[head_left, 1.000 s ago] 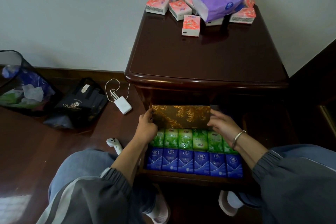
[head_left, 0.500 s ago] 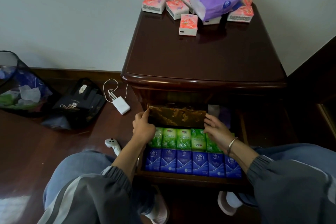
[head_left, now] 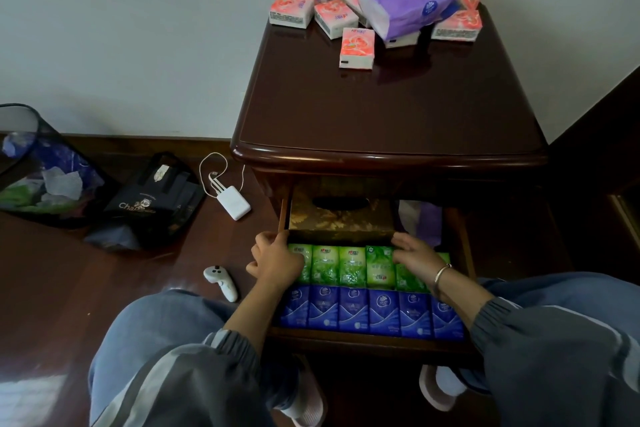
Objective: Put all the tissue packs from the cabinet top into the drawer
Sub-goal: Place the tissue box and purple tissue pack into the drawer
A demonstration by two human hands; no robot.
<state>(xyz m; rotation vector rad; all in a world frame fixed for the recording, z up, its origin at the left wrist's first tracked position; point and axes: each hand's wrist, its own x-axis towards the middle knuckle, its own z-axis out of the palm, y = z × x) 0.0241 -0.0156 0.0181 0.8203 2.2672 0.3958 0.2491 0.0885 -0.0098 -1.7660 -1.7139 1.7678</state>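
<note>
Several pink tissue packs (head_left: 356, 48) and an opened purple tissue pack (head_left: 408, 3) lie at the back of the dark cabinet top (head_left: 381, 107). Below, the open drawer (head_left: 363, 340) holds a row of green packs (head_left: 349, 265), a row of blue packs (head_left: 353, 308) and a gold tissue box (head_left: 341, 218) lying flat at the back. My left hand (head_left: 273, 260), fingers curled, pinches the box's front left corner. My right hand (head_left: 414, 256) touches the box's front right edge with fairly straight fingers, above the green packs.
A purple-and-white pack (head_left: 427, 222) sits in the drawer right of the gold box. On the floor to the left are a mesh bin (head_left: 34, 166), a black bag (head_left: 152, 198), a white charger (head_left: 233, 206) and a white controller (head_left: 221, 282). My knees flank the drawer.
The gold box, held upright between both hands before, has tipped flat and slid to the drawer's back. Both hands have followed to its front edge.
</note>
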